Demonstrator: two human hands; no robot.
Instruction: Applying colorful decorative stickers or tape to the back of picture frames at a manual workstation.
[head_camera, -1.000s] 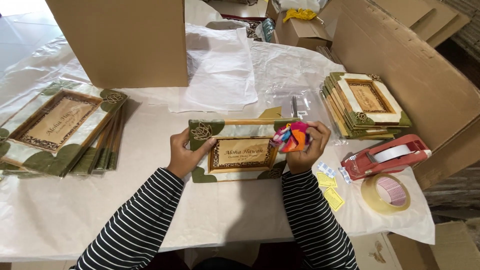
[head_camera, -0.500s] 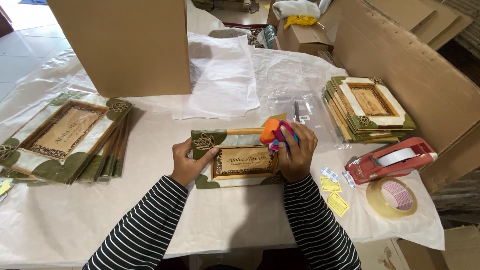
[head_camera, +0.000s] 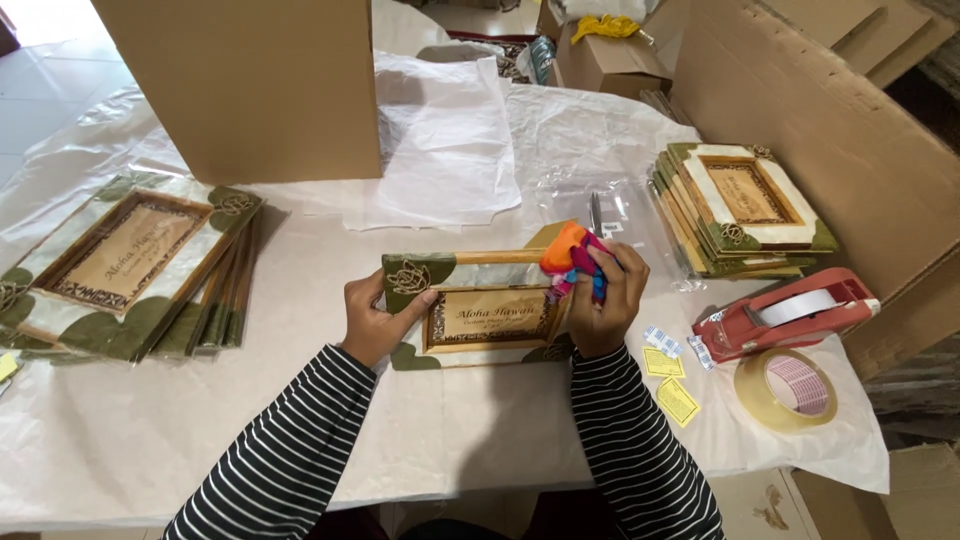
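Flat wooden frame (head_camera: 490, 315), bunched colourful cloth (head_camera: 572, 255)

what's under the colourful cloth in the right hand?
The top right corner of the green-cornered wooden frame. The bunched orange, pink and blue cloth and right hand cover that corner, so its surface is hidden.

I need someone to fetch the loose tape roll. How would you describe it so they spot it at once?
Start at the paper-covered table and go to its right edge, beside the tilted cardboard sheet. The loose tape roll lies flat just in front of the red tape dispenser: a bare yellowish ring, not mounted.
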